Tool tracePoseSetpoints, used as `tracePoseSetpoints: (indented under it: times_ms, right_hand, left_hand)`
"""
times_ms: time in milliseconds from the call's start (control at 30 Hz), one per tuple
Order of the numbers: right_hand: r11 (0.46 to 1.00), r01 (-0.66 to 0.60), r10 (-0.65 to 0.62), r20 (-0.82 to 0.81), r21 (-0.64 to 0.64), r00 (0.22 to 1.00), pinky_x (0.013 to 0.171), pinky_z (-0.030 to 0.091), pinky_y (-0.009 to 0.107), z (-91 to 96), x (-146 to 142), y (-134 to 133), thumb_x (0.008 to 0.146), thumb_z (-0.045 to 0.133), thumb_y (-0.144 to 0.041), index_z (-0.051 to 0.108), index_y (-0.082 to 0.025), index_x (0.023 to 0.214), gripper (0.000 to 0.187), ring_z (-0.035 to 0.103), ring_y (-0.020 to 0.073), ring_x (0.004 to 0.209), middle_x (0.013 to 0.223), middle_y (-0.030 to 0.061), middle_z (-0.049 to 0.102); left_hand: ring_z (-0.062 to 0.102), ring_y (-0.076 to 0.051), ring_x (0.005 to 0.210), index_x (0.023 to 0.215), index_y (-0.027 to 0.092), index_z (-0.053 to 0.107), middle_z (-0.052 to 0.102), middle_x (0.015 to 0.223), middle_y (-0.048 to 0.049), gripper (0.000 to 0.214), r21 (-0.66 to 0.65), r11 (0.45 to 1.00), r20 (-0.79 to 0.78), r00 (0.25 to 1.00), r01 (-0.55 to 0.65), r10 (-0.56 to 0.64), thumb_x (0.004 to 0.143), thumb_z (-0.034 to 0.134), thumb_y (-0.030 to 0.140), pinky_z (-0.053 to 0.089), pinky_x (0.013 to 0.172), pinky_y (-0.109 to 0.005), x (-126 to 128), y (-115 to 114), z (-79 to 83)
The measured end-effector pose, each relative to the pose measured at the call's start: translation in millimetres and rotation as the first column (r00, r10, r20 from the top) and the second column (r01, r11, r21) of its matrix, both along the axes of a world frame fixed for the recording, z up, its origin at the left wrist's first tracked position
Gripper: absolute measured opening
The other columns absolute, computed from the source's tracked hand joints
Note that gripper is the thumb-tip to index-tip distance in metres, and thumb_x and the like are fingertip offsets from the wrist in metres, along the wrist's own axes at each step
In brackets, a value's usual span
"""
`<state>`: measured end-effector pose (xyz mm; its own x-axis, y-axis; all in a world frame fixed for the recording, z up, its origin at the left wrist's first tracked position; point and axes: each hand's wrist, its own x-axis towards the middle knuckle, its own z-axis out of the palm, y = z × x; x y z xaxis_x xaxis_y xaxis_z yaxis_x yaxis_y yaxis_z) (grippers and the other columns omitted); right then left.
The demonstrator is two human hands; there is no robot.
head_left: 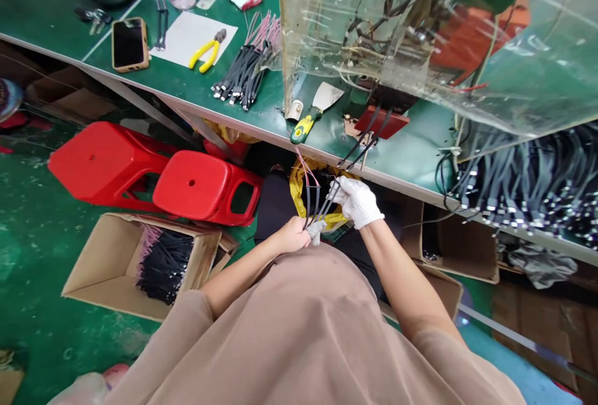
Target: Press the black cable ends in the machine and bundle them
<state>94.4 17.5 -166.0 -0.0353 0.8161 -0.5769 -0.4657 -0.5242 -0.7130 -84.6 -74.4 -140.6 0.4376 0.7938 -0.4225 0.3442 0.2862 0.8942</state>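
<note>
My bare left hand (293, 234) is closed around the lower ends of a few black cables (314, 200) with pink wire tails, held in front of my lap below the bench edge. My right hand (357, 201), in a white glove, pinches the same cables a little higher, fingers curled. The cables rise toward the bench edge. A yellow bag (299, 188) sits just behind the hands.
The green bench (187, 84) carries a bundle of black cables (243, 71), yellow pliers (205, 52), a phone (129, 44), a scraper (313, 115) and a clear plastic shield (420, 31). Red stools (154, 174) and a cardboard box of cables (140, 262) stand at left.
</note>
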Motion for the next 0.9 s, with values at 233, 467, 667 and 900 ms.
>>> tracePoseSetpoints:
  times_ms: [233, 467, 667, 900]
  right_hand:
    - [0.995, 0.084, -0.087, -0.053, -0.053, 0.995, 0.060, 0.062, 0.029, 4.8, 1, 5, 0.086, 0.072, -0.022, 0.057, -0.017, 0.081, 0.017, 0.061, 0.0116, 0.056, 0.067, -0.0014, 0.063]
    - [0.984, 0.104, -0.126, -0.146, -0.147, 0.981, 0.059, 0.060, 0.027, 1.1, -4, 1, 0.097, 0.049, -0.020, 0.052, -0.019, 0.080, 0.017, 0.053, 0.0101, 0.052, 0.063, -0.0035, 0.055]
    - [0.973, 0.146, -0.171, -0.133, -0.178, 0.976, 0.058, 0.057, 0.024, -16.2, -1, 2, 0.095, 0.060, -0.036, 0.049, -0.023, 0.083, 0.022, 0.052, 0.0095, 0.051, 0.064, -0.0055, 0.055]
    - [0.938, -0.087, 0.068, -0.069, -0.335, 0.995, 0.054, 0.056, 0.024, -46.3, 10, -16, 0.101, 0.048, -0.057, 0.058, -0.018, 0.094, 0.042, 0.056, 0.0107, 0.052, 0.069, 0.0002, 0.063]
  left_hand:
    - [0.052, -0.011, 0.052, 0.059, 0.016, 0.062, 0.056, 0.050, -0.0005, 0.049, -0.058, 0.998, 0.052, 0.998, 0.034, -0.031, 0.095, 0.047, 0.046, 0.043, 0.058, -0.023, 0, -4, 1.3]
    - [0.051, -0.011, 0.050, 0.061, 0.016, 0.064, 0.056, 0.049, 0.0002, 0.043, -0.130, 0.991, -0.013, 1.000, 0.017, -0.019, 0.093, 0.049, 0.041, 0.043, 0.059, -0.023, 1, -8, -2.5]
    - [0.054, -0.012, 0.053, 0.059, 0.017, 0.062, 0.059, 0.051, -0.0003, 0.036, -0.163, 0.985, -0.051, 0.996, 0.062, -0.071, 0.089, 0.050, 0.033, 0.044, 0.061, -0.023, 2, -11, -3.7]
    - [0.054, -0.013, 0.054, 0.060, 0.017, 0.061, 0.061, 0.054, -0.0006, 0.032, -0.155, 0.987, -0.062, 0.997, 0.034, -0.044, 0.086, 0.051, 0.032, 0.044, 0.061, -0.024, -1, -12, -8.6]
